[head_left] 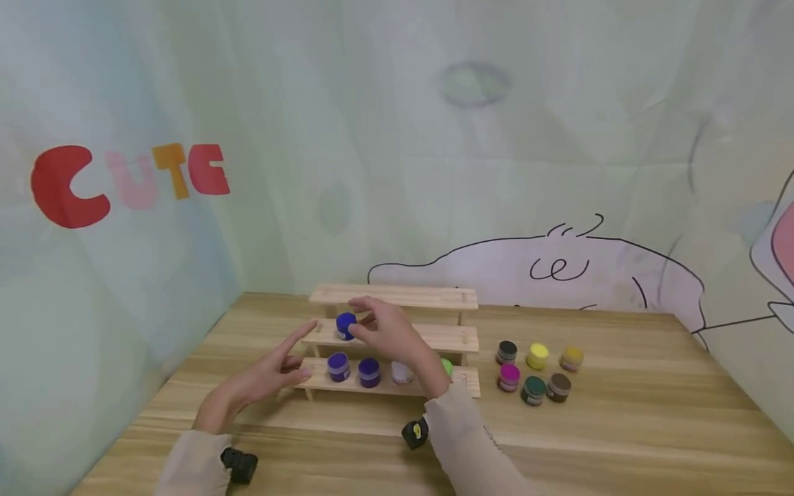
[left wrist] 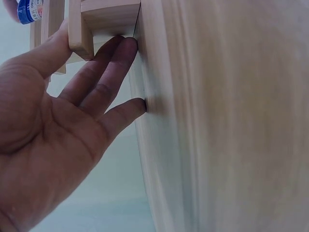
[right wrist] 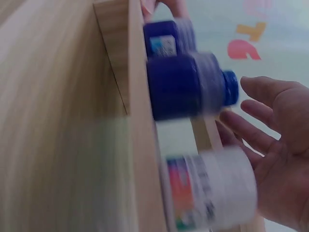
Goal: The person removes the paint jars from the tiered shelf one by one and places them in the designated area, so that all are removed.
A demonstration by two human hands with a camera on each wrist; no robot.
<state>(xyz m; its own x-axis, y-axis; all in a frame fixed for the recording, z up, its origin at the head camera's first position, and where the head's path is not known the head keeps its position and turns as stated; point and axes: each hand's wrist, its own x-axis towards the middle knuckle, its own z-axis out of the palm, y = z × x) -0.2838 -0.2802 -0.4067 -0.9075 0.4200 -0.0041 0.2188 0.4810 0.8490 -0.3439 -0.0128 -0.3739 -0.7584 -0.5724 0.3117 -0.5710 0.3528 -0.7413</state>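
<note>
Near the left end of the rack's (head_left: pixel 397 297) middle step (head_left: pixel 449 338), the blue jar (head_left: pixel 344 322) is flanked by the right hand (head_left: pixel 393 334), fingers loosely parted; rightward, board is exposed. The rack's left edge is touched by the left hand (head_left: pixel 263 377), fingers outstretched.

Loose-looking long sleeves in a pale beige, the left one (head_left: pixel 194 465) and the right one (head_left: pixel 474 437) matching, with a short dark line of marks on the right forearm. Chunky little black boxes at both cuffs, left (head_left: pixel 240 466) and right (head_left: pixel 412 437), and the right one's got a yellow patch (head_left: pixel 417 430).
</note>
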